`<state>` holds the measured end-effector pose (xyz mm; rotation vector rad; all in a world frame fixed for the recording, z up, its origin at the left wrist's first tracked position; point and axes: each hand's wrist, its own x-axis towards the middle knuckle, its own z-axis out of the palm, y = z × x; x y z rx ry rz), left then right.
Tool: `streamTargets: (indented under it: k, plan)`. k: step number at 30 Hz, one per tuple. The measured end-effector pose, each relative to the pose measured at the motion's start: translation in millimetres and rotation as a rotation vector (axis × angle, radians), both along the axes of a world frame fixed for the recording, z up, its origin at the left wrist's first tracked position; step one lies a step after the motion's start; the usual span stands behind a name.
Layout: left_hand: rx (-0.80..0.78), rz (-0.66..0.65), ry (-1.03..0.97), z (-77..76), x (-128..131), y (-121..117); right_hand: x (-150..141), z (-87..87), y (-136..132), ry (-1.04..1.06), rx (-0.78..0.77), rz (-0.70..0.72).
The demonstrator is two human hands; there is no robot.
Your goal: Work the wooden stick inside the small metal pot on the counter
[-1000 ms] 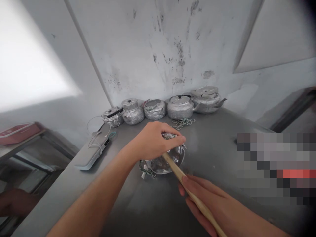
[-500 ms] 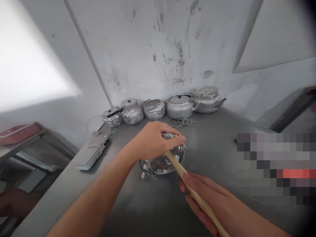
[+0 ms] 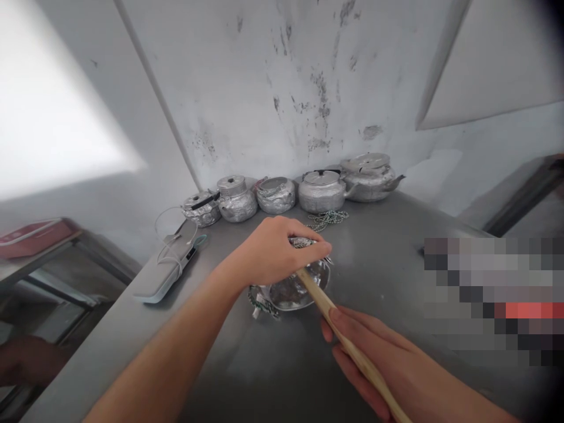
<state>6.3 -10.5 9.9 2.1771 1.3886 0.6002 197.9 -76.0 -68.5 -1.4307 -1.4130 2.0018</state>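
Note:
A small, dented metal pot (image 3: 291, 302) with a shiny rim sits on the table, partly behind my hands. My left hand (image 3: 282, 249) is closed over its far side, thumb and fingers around a bunch of braided cord (image 3: 303, 241); its palm hides what else it grips. A pale wooden stick (image 3: 319, 298) slants across the pot, its far end disappearing under my left hand. Around the near part of that stick, my right hand (image 3: 370, 346) is closed. Green-and-white cord (image 3: 264, 305) hangs at the pot's left side.
Several battered aluminium kettles, one being a lidded kettle (image 3: 321, 191), line the wall at the back. Loose cord (image 3: 328, 219) lies before them. A grey case (image 3: 163, 279) with a cable is on the left. A red tray (image 3: 37, 238) rests on a side shelf.

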Motion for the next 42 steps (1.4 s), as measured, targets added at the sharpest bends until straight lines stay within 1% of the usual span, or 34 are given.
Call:
streamTargets:
  k: [13,22,25,32,42]
  plan:
    - [0.019,-0.004,0.000,-1.2,-1.2,-0.9,-1.0,-0.7,-1.7,-0.008,0.031,-0.006]
    - [0.017,-0.001,-0.007,-1.2,-1.0,0.2,-1.8,-3.0,0.7,0.015,-0.024,-0.016]
    - [0.007,-0.006,-0.006,-0.2,-0.4,-0.5,-2.3,-3.7,0.3,0.013,-0.020,-0.007]
    - [-0.001,-0.006,-0.002,0.9,0.1,-1.6,-0.9,0.9,-1.9,0.020,0.002,-0.004]
    - [0.003,-0.008,-0.009,0.1,-1.1,-0.4,-2.4,2.7,0.1,0.023,-0.004,0.007]
